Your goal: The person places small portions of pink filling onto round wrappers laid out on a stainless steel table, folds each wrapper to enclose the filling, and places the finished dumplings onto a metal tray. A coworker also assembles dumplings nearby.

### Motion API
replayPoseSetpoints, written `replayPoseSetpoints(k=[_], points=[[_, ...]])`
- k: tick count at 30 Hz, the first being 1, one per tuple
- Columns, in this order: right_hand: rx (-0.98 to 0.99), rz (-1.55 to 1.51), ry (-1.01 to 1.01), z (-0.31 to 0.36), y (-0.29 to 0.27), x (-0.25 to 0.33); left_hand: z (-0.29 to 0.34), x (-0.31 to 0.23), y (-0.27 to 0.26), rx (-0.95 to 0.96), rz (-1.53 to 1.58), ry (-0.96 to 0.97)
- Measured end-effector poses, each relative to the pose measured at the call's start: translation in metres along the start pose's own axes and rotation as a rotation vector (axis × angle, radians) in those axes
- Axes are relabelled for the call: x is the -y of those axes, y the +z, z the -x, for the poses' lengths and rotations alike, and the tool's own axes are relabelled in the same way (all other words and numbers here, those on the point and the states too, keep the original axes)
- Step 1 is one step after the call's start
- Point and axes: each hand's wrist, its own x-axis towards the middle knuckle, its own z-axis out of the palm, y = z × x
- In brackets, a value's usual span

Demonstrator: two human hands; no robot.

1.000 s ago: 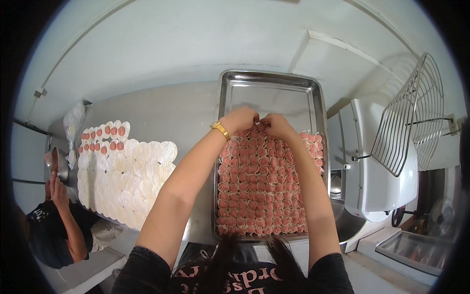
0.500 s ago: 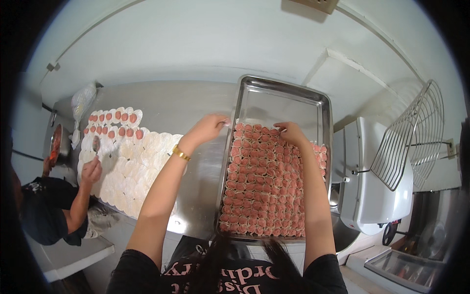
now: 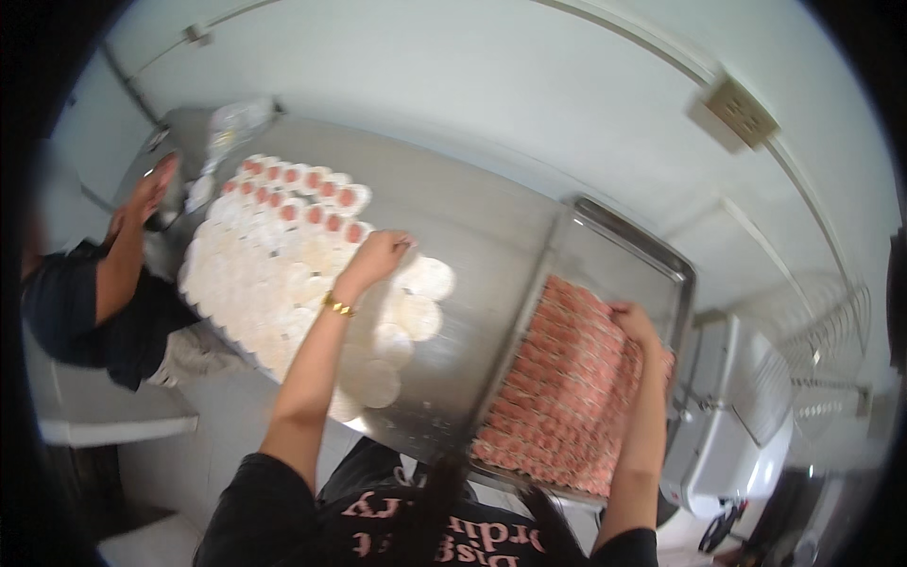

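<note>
My left hand [image 3: 380,257] hangs over the right part of a sheet of round pale dough wrappers [image 3: 269,255], its fingertips pinched; what they hold, if anything, is too blurred to make out. Several loose wrappers [image 3: 420,293] lie just right of it. My right hand [image 3: 639,326] reaches into a deep metal tray [image 3: 529,352], fingers closed at the far edge of packed rows of small open-topped dumplings [image 3: 562,378] with pink filling. Whether it grips one is hidden. Along the far side of the wrappers, two rows carry pink meat portions [image 3: 313,180].
At the left, a co-worker's hand [image 3: 142,198] is by a metal bowl [image 3: 170,203]. A clear plastic bag [image 3: 236,123] lies on the steel table [image 3: 463,189]. Right of the tray stands a white machine [image 3: 746,406] with a wire guard [image 3: 817,326]. A socket box [image 3: 742,111] is on the wall.
The view has swung left and tilted. My left hand has moved from beside the tray's edge to over the wrappers. My right hand stays at the far dumplings. The co-worker's hand left the wrappers for the bowl.
</note>
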Motion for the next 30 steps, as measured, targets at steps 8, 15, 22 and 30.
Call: replayPoseSetpoints(k=[8,15,22,30], points=[[-0.334,-0.218,0.132,0.045,-0.027,0.002,-0.043,0.111,-0.053,-0.404,-0.148,-0.555],[-0.462,-0.205,0.148,0.164,-0.026,0.059,-0.073,0.181,-0.061,-0.157,-0.386,-0.489],[-0.698,-0.214,0.178,0.248,0.023,0.109,-0.092,0.232,-0.054,-0.118,-0.094,-0.480],[-0.804,-0.339,0.328,0.271,0.094,0.146,-0.082,0.234,-0.073,-0.176,1.297,-0.560]])
